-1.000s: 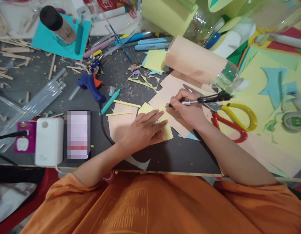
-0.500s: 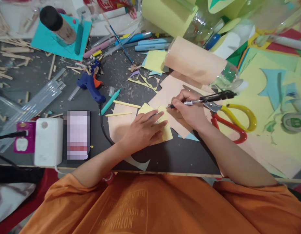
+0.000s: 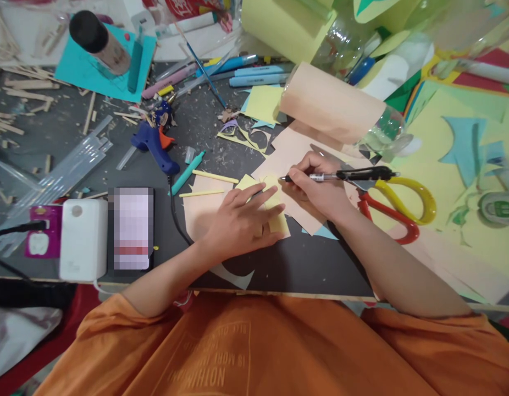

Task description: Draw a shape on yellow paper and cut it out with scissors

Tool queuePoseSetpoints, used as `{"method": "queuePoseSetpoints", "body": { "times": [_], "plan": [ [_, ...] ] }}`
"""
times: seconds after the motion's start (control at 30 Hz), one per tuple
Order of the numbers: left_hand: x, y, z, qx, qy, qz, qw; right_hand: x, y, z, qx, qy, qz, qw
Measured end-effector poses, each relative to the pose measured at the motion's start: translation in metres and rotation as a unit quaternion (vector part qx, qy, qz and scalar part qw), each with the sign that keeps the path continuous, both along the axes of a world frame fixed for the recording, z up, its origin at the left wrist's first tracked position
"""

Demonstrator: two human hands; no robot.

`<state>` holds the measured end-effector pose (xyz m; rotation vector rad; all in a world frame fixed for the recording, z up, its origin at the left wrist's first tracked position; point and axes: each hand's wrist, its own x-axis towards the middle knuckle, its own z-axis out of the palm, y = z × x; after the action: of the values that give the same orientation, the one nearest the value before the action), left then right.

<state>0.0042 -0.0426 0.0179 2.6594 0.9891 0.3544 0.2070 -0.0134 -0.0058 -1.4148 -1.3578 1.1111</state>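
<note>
My left hand lies flat with fingers spread over a small piece of yellow paper, covering much of it. In my right hand is a black and clear pen, its tip at the right edge of the yellow paper. Pale peach paper lies beneath and behind both hands. Scissors with one yellow and one red handle rest right of my right wrist, their blades partly hidden by that hand. Two thin yellow strips sit on another peach sheet left of my left hand.
A blue glue gun and a teal marker lie to the left. Nearer the edge are a phone and a white power bank. Behind my right hand lies a peach-wrapped bottle. Glue sticks and wood scraps cover the far left.
My left hand's fingers have spread wider over the yellow paper. The pen has shifted slightly left and up, and its barrel lies closer to level.
</note>
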Motion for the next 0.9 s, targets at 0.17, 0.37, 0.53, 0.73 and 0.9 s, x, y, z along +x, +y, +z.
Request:
{"method": "queuePoseSetpoints", "body": {
  "times": [0.17,0.37,0.53,0.73,0.9],
  "plan": [
    [0.0019,0.0006,0.0014,-0.042,0.026,0.009,0.999,0.0000,-0.0006,-0.0002,-0.003,-0.009,0.008,1.000],
    [0.0022,0.0010,0.0010,-0.036,0.024,0.012,0.999,-0.0003,0.0008,0.0002,0.009,-0.037,0.020,0.999],
    [0.0031,0.0003,0.0034,-0.051,0.036,0.016,0.998,-0.0003,0.0005,-0.0007,0.019,-0.050,0.026,0.998],
    [0.0028,0.0005,0.0035,-0.055,0.036,0.014,0.998,-0.0020,0.0006,0.0025,0.009,-0.040,0.021,0.999],
    [0.0027,0.0016,0.0021,-0.052,0.032,0.007,0.998,-0.0030,0.0015,0.0059,0.012,-0.036,0.026,0.999]
  ]
}}
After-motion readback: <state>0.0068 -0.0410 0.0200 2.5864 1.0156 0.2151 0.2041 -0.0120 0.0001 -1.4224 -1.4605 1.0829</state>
